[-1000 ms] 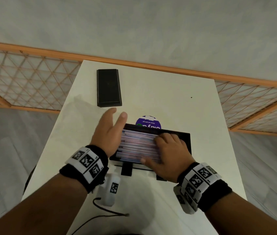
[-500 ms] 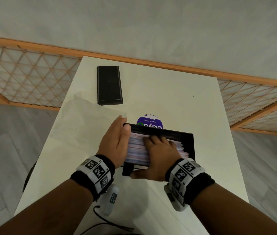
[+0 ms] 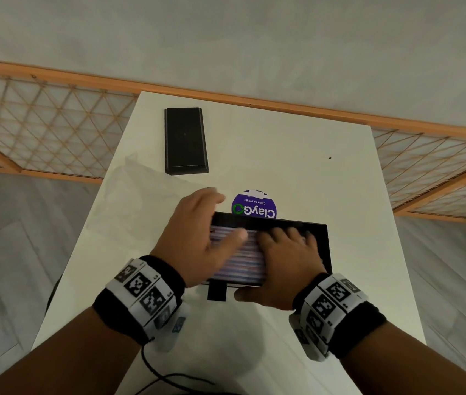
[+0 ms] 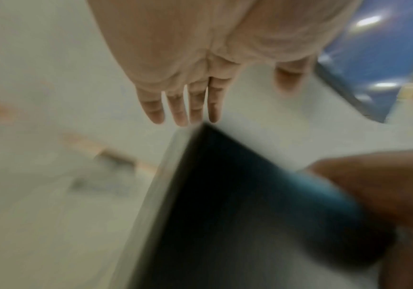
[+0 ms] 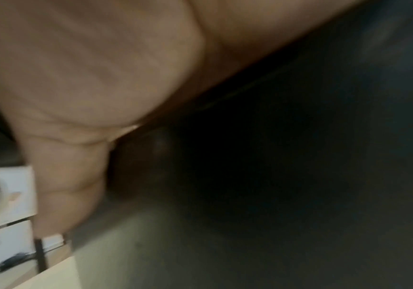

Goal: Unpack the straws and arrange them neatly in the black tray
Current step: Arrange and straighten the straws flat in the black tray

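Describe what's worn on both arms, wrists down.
Bare forearms, no sleeves or gloves. The left hand and the right hand each follow a black wristband wrapped by a white strap of square black-and-white markers. A white camera unit hangs under each wrist; a black cable trails from the left.

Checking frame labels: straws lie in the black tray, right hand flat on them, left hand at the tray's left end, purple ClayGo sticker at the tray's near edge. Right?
One thing is off: the purple ClayGo sticker sits past the far edge of the black tray, not its near edge, as the head view shows. The straws, right hand and left hand are as you say.
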Demonstrator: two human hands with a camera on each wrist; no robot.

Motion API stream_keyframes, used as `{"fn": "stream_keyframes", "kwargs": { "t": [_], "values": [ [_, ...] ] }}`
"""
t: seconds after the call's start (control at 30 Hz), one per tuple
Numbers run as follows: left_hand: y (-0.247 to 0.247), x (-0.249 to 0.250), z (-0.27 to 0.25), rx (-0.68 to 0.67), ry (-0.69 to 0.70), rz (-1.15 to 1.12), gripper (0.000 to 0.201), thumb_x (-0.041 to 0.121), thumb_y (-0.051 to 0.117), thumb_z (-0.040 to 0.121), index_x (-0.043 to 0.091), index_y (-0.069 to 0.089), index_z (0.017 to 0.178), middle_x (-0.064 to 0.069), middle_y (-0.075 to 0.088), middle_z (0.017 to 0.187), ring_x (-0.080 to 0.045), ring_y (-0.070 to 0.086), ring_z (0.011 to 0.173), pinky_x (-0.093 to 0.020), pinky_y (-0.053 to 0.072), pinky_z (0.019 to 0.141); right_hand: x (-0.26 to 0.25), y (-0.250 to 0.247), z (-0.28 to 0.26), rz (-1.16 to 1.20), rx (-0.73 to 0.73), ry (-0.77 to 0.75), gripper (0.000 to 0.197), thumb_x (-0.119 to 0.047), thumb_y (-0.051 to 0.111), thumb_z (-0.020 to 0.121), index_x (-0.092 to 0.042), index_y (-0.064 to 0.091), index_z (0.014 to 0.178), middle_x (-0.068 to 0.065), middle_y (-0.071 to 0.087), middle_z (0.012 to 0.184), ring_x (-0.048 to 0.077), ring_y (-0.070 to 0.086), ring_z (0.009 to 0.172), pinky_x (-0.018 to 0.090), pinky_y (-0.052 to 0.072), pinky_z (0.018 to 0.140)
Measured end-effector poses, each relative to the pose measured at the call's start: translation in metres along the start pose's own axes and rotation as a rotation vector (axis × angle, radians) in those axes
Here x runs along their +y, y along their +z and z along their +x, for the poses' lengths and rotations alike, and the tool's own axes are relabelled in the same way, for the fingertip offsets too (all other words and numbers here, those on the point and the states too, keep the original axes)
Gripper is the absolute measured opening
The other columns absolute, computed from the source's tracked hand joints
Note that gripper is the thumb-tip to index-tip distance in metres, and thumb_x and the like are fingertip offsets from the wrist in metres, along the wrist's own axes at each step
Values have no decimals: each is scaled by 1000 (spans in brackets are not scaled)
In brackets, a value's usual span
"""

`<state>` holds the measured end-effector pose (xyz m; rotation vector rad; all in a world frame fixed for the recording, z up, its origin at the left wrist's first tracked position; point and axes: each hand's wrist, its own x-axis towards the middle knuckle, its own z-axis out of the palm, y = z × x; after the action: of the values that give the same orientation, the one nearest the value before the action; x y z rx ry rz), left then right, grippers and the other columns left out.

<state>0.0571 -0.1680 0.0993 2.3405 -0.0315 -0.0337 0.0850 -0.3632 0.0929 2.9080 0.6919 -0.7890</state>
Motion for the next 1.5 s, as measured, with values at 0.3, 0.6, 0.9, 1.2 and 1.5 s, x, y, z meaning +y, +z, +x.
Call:
{"fn": "stream_keyframes", "kwargs": {
  "t": [0.3, 0.6, 0.9, 1.2, 1.5],
  "values": [
    [40, 37, 3, -589, 57, 722, 93, 62, 76, 66, 23, 36, 140, 2, 42, 138, -22, 41, 127, -43, 39, 109, 9, 3, 3, 129, -58, -93, 95, -73, 71, 52, -40, 39, 135, -14, 53, 135, 23, 50, 126, 55, 34, 108],
    [49, 17, 5, -601, -19, 672, 94, 67, 73, 69, 33, 34, 148, 6, 47, 146, -20, 47, 135, -43, 37, 116, 14, -4, -18, 70, 132, -129, 84, -84, 59, 51, -36, 52, 120, -13, 55, 118, 18, 51, 110, 40, 43, 96],
    [50, 17, -2, -502, 28, 649, 71, 52, 68, 80, 27, 42, 142, 3, 53, 138, -21, 52, 129, -41, 40, 112, 24, -8, -17, -58, 67, -72, 104, -95, 44, 47, -35, 43, 132, -11, 51, 129, 21, 50, 113, 42, 38, 101],
    [48, 16, -7, -468, 59, 641, 72, 53, 67, 80, 28, 39, 142, 3, 48, 138, -21, 49, 129, -42, 40, 112, 14, -11, -11, -245, -52, 12, 91, -91, 54, 53, -28, 58, 119, -3, 66, 112, 25, 57, 106, 40, 42, 100],
    [52, 20, 3, -503, 95, 576, 87, 61, 76, 69, 29, 36, 139, 7, 45, 139, -18, 47, 129, -44, 39, 113, 13, -22, -4, 72, -104, -106, 79, -77, 72, 54, -33, 50, 116, -12, 57, 115, 18, 52, 109, 38, 36, 97]
  ]
}}
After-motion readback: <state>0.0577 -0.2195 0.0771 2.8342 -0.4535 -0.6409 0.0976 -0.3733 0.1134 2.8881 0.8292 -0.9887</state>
